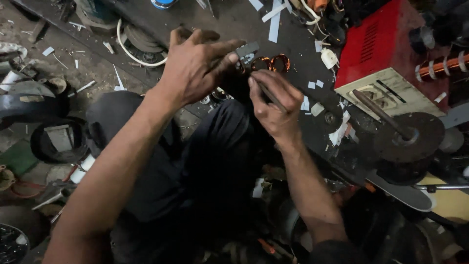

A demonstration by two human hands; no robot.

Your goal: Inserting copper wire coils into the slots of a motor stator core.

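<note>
Left hand: fingers curled over a dark part, thumb and forefinger pinching it against the bench.
Right hand: fingers pressed together around a thin tool, its tip aimed at the copper coils.
Coils: two orange loops just beside the dark part, between both hands, at the bench edge above the person's lap.
Nearby: paper scraps on the bench; red box to the right, well apart.
Risk: the tool tip could likely slip and scrape or nick the fine copper wire, since the pinch is small and partly hidden.
Risk: the part sits near the bench edge; a loosened pinch could probably drop it into the clutter below.
</note>
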